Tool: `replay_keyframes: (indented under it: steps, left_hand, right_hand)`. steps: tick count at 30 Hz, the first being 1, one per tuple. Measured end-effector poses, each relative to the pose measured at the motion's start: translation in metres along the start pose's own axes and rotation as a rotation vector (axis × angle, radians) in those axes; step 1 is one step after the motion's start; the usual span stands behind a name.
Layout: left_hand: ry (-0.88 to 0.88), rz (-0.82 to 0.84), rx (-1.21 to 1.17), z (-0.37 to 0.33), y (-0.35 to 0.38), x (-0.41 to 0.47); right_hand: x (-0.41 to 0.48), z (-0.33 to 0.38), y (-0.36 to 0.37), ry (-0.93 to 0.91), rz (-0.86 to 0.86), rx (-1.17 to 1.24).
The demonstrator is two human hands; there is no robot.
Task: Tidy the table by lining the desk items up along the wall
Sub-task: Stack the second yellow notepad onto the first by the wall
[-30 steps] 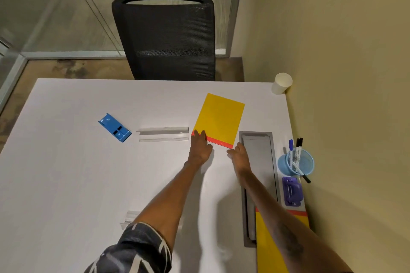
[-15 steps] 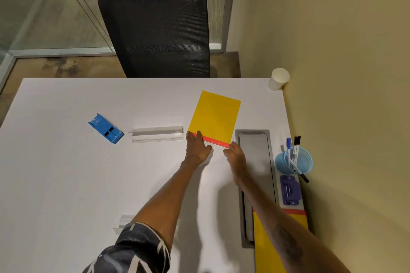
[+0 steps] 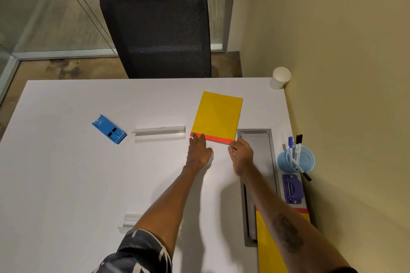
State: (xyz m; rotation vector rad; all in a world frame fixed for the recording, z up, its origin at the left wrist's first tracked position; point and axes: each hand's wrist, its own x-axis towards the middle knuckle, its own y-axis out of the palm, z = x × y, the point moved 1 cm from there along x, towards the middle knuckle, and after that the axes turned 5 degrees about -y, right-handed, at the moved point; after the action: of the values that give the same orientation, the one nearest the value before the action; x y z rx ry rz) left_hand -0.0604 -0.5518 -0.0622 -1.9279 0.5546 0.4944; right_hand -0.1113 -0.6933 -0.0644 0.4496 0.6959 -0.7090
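At six o'clock, nearest the camera, a clear acrylic holder (image 3: 127,223) lies half hidden behind the left forearm, and a second yellow pad with an orange strip (image 3: 269,248) already sits by the wall at five o'clock. Beyond it along the wall stand a purple plastic hole punch (image 3: 292,188) and a pale blue mesh cup of marker pens (image 3: 296,159).

Both hands rest on the white table (image 3: 66,184) at the near edge of the flat yellow notepad with an orange binding strip (image 3: 217,116). The left hand (image 3: 198,150) lies flat, fingers spread onto the strip's left corner. The right hand (image 3: 241,155) is loosely open, fingertips touching the right corner; neither has closed around the pad.

The pad lies at twelve o'clock from the hands, its long axis running away and tilted slightly toward one o'clock, well apart from the beige wall (image 3: 332,73) at three o'clock. The right hand is nearer the wall, so the likely move is a slide toward three o'clock, past the grey cable tray (image 3: 257,137).

At ten o'clock lie a clear acrylic strip (image 3: 159,134) and a blue plastic stapler (image 3: 108,129); a white paper cup (image 3: 280,77) stands in the far corner.
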Motion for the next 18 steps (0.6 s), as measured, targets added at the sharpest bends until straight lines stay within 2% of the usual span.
replay_keyframes:
  steps: [2, 4, 12, 15, 18]
  left_hand:
    - [0.032, -0.002, 0.076, 0.001, 0.002, -0.003]
    - [0.06, -0.024, 0.086, 0.0, 0.002, -0.008]
    - [0.101, -0.072, -0.263, -0.003, -0.011, -0.039]
    - [0.127, -0.083, -0.319, -0.01, -0.022, -0.055]
    - [0.169, -0.153, -0.387, -0.017, -0.035, -0.072]
  right_hand:
    - [-0.004, 0.001, 0.004, 0.024, -0.029, 0.077]
    - [-0.007, 0.004, 0.008, 0.004, -0.054, 0.054]
    - [-0.029, 0.031, 0.014, -0.158, -0.067, -0.171]
    - [-0.048, 0.049, 0.015, -0.298, -0.056, -0.325]
    - [-0.067, 0.065, 0.015, -0.422, -0.031, -0.298]
